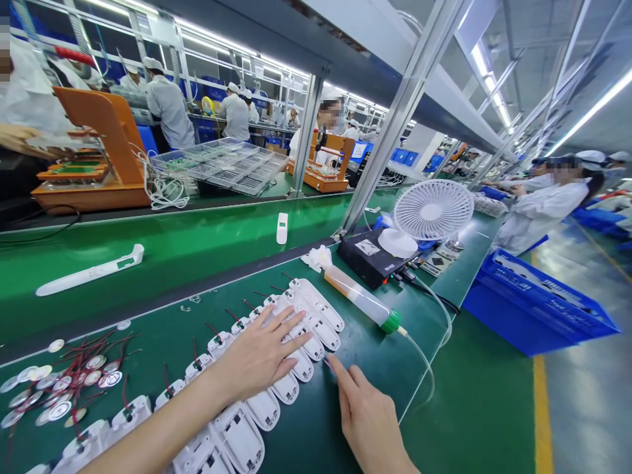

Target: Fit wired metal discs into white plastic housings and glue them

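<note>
On the green bench point(309, 431), my spread left hand point(261, 355) lies over a row of rounded white plastic housings point(261, 409); my right hand point(368, 411) curls near their ends, can't tell its grip. Probably light, stiff, slick: I'd grab the sides, sparing those thin red wires point(194, 347).

1. You have 1 short line of pale lettering point(390, 268) on the black box point(378, 264); it is too blurred to read surely.
2. On that box's top, your white label point(367, 247) carries print too small to read.
3. To your right, white characters point(513, 283) mark the blue bin point(494, 316); you cannot make them out.
</note>
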